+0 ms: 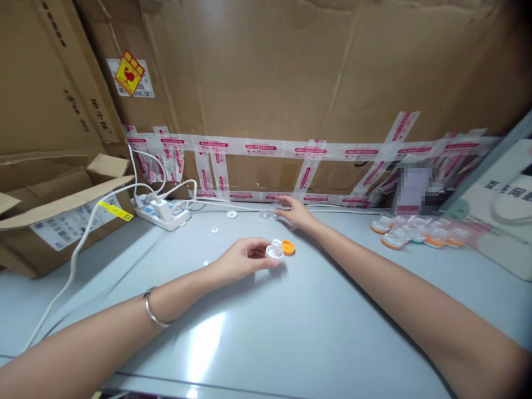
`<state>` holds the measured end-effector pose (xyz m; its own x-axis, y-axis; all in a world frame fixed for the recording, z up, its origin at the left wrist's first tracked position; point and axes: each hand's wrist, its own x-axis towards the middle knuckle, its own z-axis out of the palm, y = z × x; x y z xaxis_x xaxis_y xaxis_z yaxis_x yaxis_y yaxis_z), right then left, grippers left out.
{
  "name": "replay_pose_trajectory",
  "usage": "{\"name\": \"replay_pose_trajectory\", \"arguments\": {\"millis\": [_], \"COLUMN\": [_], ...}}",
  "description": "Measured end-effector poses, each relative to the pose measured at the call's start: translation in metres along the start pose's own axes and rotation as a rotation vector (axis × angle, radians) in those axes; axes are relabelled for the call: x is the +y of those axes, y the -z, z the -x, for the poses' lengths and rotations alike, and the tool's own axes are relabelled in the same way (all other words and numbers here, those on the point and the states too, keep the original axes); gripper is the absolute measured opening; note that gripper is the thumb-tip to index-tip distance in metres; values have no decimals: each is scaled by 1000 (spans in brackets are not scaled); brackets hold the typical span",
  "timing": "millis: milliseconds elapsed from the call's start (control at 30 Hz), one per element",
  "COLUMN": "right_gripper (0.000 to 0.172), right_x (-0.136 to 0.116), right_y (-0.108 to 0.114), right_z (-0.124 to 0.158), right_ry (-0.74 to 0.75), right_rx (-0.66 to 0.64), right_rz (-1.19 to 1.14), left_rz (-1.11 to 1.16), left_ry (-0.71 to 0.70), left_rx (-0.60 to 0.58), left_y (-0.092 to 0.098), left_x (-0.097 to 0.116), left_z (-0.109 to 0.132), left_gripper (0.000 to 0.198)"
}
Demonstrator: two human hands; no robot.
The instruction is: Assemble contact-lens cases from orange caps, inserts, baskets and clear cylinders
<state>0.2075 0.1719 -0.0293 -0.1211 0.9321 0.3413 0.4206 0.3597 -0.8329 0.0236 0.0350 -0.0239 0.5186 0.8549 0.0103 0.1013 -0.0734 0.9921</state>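
My left hand (245, 257) is closed around a small round white plastic piece (275, 253) with a clear part standing on top, held a little above the table. Right beside it lies an orange round cap (288, 247). Farther back, my right hand (296, 213) reaches to the foot of the large carton, thumb and forefinger apart. Small clear plastic parts (264, 214) lie at its fingertips; whether the fingers touch one is hard to make out. A white disc (231, 214) and a smaller white knobbed piece (215, 229) lie to the left.
Several clear pieces with orange or green bases (394, 238) are grouped at right. A white power strip (164, 216) with plugs and cables lies at left, beside an opened cardboard box (62, 216). A large taped carton (257, 100) closes off the back; a printed panel (502, 210) leans at right.
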Motion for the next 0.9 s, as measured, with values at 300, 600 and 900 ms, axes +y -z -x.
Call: {"name": "replay_pose_trajectory", "arguments": {"millis": [300, 600, 900], "right_gripper": [44, 30, 28], "right_x": [-18, -84, -102], "right_y": [13, 47, 48], "right_z": [19, 96, 113], "right_ry": [10, 111, 113], "right_rx": [157, -204, -279], "right_rz": [-131, -336, -222], "left_rz": [19, 69, 91], "left_ry": [-12, -117, -188], "left_rx": [72, 41, 68], "left_y": [-1, -7, -10], "left_x": [3, 15, 26], "left_z": [0, 7, 12], "left_gripper": [38, 39, 33]}}
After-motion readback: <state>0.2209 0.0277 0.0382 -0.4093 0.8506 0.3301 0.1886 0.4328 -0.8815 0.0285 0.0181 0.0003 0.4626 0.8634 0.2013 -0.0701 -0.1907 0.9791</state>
